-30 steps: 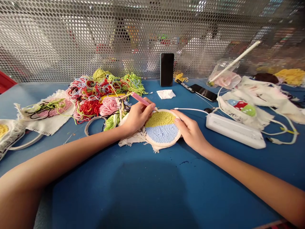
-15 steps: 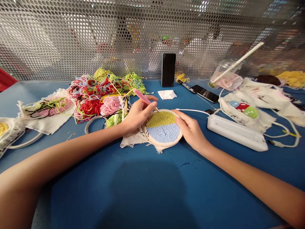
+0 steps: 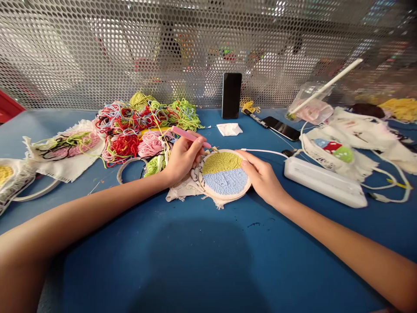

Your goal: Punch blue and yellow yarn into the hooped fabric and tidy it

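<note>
While the left hand is clamped on a pink tool, whose tip is hard to make out, the right hand grips the right edge of the hoop, some fingers hidden, right of the tangled yarn on the tabletop.

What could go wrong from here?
The yellow yarn passes close to the tangled pile, so it might snag. The left hand holds the pink tool with its tip near the hoop's rim; a slip could poke the right hand, which grips the opposite side.
</note>
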{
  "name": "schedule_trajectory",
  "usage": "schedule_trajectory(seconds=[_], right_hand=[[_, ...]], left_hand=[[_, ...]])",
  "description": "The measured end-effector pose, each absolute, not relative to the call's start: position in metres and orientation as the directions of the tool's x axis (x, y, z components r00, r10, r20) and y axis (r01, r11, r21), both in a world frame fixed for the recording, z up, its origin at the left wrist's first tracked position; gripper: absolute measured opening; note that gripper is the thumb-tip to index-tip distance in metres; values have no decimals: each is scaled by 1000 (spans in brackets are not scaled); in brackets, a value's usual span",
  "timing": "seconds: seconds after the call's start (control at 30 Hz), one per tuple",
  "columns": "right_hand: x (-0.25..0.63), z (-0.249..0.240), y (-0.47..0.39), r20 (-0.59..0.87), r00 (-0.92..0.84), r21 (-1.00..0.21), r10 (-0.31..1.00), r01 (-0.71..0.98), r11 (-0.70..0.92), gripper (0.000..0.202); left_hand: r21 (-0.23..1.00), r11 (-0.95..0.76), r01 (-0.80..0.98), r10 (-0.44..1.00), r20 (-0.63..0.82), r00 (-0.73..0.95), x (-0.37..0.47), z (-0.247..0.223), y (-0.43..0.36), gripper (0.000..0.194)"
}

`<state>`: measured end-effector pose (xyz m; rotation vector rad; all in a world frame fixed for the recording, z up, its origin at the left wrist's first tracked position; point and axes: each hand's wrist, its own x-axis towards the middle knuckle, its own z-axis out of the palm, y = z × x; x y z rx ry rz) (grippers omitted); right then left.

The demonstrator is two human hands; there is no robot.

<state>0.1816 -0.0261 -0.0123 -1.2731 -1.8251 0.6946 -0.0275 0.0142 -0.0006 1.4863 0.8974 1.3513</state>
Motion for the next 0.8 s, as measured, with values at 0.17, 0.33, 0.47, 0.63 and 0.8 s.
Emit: schedule_trajectory(seconds=[0.17,0.33,0.47,0.63,0.8], right_hand=[[182,-13,-26,283,-174,-795,943,507,332,43],[182,-14,-26,293,-172,-790,941,511,339,43],[182,-15,-26,301,-172,-788,938,510,346,42],[182,-14,-26,319,-183,-787,930,496,368,41],[182,-13,-27,297,-175,-792,939,505,344,41]], left_hand=[[945,-321,-58,936,326,135,-27,0,13,22],[951,-306,-50,937,310,160,-26,1,12,20],[955,-296,-31,941,297,164,-26,2,12,20],[947,-319,-30,932,319,173,-25,2,11,20],[944,-327,-36,921,327,213,-25,1,10,20]])
